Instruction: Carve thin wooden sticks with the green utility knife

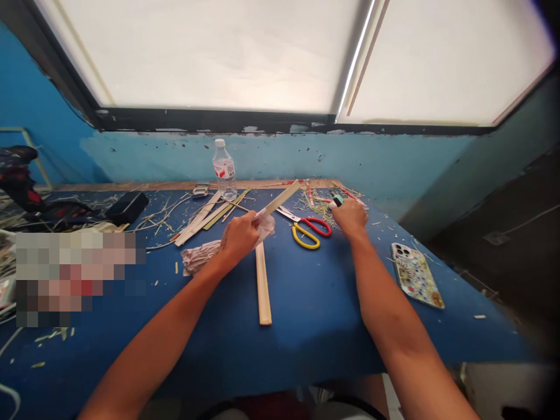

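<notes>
My left hand [240,238] is closed around a flat pale wooden strip [283,196], with crumpled tissue [266,225] wrapped about it at the grip. The strip slants up toward the back right. Under that wrist lies more crumpled patterned paper [196,256]. A second pale strip [263,291] lies on the table just below the hand. Farther right, my right hand [352,216] is closed on a small mint-green and black object [338,200]; its kind cannot be made out. Between the hands lie scissors [311,227] with one red and one yellow handle loop.
Behind my left hand stands a plastic bottle [226,175] beside several loose strips [199,219]. Thin shavings [321,201] are heaped near my right hand. A phone in a patterned case [417,275] lies at right. A black box [126,207] sits at left on the blue table [324,315].
</notes>
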Action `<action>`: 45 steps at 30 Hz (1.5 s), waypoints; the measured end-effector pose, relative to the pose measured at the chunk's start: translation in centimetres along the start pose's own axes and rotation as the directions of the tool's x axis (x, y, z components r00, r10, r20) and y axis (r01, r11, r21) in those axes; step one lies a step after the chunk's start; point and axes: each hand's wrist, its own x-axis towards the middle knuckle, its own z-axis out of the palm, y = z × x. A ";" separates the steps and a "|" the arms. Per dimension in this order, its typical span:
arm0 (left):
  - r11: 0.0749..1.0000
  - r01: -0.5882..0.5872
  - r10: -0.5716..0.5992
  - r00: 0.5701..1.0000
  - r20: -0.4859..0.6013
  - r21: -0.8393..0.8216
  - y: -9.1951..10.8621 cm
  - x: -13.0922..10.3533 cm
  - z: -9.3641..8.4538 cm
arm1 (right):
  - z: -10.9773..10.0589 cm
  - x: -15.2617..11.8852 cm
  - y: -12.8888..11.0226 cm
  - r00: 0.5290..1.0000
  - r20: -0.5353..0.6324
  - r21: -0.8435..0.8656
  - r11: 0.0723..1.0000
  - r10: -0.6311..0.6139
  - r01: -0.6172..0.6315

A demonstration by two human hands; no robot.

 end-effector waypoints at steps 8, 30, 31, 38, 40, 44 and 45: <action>0.998 0.012 -0.012 1.000 -0.004 0.061 -0.3 0.0 0.0 | 0.5 -5.3 -5.5 0.895 0.007 -0.006 0.895 -0.446 0.446; 0.989 0.008 -0.010 1.000 0.011 0.145 0.4 -0.6 -0.6 | -0.4 0.0 -0.6 0.999 0.043 0.031 0.999 0.018 -0.019; 0.990 0.016 -0.017 1.000 0.003 0.143 0.3 -0.5 -0.7 | -0.4 -0.3 -0.7 0.998 0.046 0.037 0.999 -0.035 0.033; 0.993 0.043 -0.044 0.999 0.006 0.112 0.4 -0.5 -1.0 | 0.0 -7.5 -6.8 0.867 0.092 0.026 0.871 -0.490 0.490; 0.993 0.046 -0.047 0.999 0.008 0.110 0.7 -0.7 -1.0 | 0.1 -8.4 -7.5 0.851 0.128 -0.001 0.858 -0.509 0.513; 0.994 0.038 -0.041 0.999 0.026 0.100 1.4 -0.6 -0.9 | -0.1 -7.5 -7.2 0.877 0.104 -0.083 0.874 -0.470 0.478; 0.995 0.034 -0.037 0.999 0.034 0.096 1.5 -0.6 -0.8 | -0.2 -6.9 -6.8 0.891 0.098 -0.095 0.887 -0.444 0.453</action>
